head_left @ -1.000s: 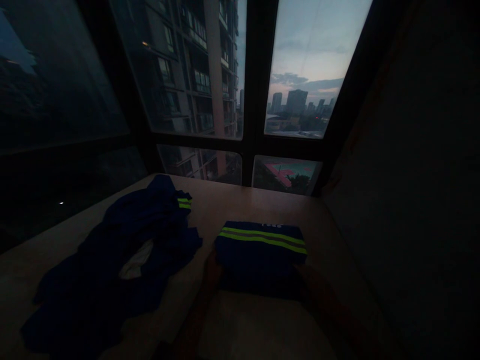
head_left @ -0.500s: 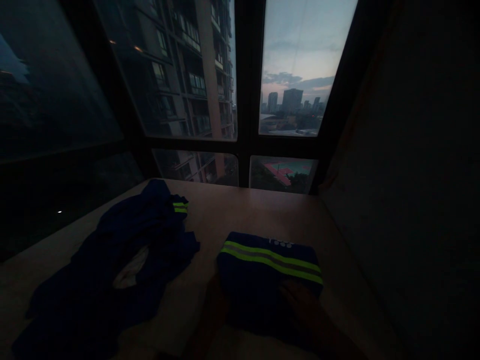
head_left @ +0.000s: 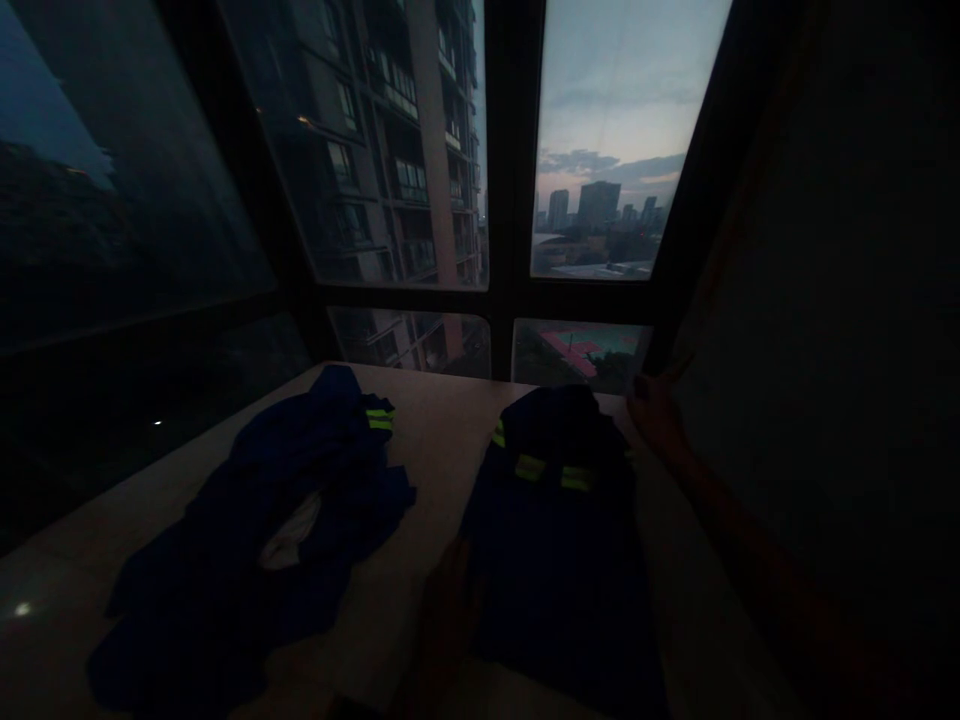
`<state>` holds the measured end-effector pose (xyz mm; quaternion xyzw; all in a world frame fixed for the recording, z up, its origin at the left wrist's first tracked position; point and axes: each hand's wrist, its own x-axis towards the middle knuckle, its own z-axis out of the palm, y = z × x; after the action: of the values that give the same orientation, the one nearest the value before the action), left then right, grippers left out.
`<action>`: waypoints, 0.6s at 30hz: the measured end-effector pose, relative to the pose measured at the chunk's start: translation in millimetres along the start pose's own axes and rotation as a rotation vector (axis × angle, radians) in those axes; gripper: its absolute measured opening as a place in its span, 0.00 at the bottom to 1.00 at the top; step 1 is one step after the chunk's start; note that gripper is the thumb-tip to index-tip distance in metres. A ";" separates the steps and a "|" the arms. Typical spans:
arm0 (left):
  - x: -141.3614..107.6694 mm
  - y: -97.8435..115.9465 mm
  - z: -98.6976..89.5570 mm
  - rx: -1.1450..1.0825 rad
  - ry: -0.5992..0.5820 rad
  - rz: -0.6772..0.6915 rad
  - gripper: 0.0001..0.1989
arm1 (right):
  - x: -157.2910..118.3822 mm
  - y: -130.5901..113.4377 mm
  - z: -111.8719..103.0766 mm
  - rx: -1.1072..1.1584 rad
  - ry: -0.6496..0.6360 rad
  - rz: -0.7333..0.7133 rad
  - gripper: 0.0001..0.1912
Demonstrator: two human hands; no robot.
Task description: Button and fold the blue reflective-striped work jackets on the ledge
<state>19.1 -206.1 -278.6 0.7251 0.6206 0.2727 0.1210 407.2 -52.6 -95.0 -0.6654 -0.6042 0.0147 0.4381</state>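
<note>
A dark blue garment (head_left: 555,560) with yellow-green reflective bands lies opened lengthwise on the pale surface, its far end bunched near the window. My left hand (head_left: 452,590) rests at its left edge, dim, with its fingers hard to make out. Beyond the garment's far right corner, my right hand (head_left: 658,405) is raised near the window frame, fingers apart, holding nothing that shows. A second blue garment (head_left: 300,470) lies crumpled on the left, with a whitish patch in its middle.
The pale surface (head_left: 442,420) runs up to the dark window frame (head_left: 510,300). A dark wall (head_left: 840,380) rises on the right. Buildings and a sports court show through the glass. The light is very dim.
The right garment's folded, banded part has opened out away from me and now lies bunched at the far end. My right hand has moved off it, forward and right. The view has shifted slightly.
</note>
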 end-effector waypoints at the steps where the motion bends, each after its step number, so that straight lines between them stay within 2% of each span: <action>1: -0.2 4.2 1.2 0.023 -0.005 -0.019 0.26 | -14.9 5.4 4.0 0.017 -0.059 -0.027 0.20; 5: 1.5 24.8 6.1 0.108 -0.021 -0.051 0.27 | -105.1 31.9 23.3 0.034 -0.323 -0.055 0.17; 7: 2.3 31.8 9.1 0.133 -0.006 -0.062 0.26 | -147.7 51.0 29.4 0.018 -0.362 0.031 0.19; 9: 2.1 34.9 12.0 0.155 0.018 -0.063 0.25 | -180.9 70.7 32.5 0.022 -0.341 0.168 0.23; 11: 1.5 35.7 14.3 0.184 0.036 -0.054 0.24 | -204.8 85.6 33.0 0.086 -0.343 0.289 0.25; 13: 1.6 36.2 15.8 0.214 0.050 -0.041 0.23 | -220.9 92.1 31.3 0.194 -0.398 0.385 0.27; 16: 3.9 37.5 17.2 0.227 0.042 -0.027 0.23 | -233.8 86.5 23.8 0.314 -0.510 0.549 0.30; 18: 8.2 38.5 18.5 0.207 0.017 -0.014 0.23 | -236.5 77.4 17.1 0.313 -0.532 0.664 0.33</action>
<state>62.0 -202.9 -272.0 0.7272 0.6514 0.2124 0.0421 395.3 -227.3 -272.6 -0.7221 -0.4401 0.4160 0.3344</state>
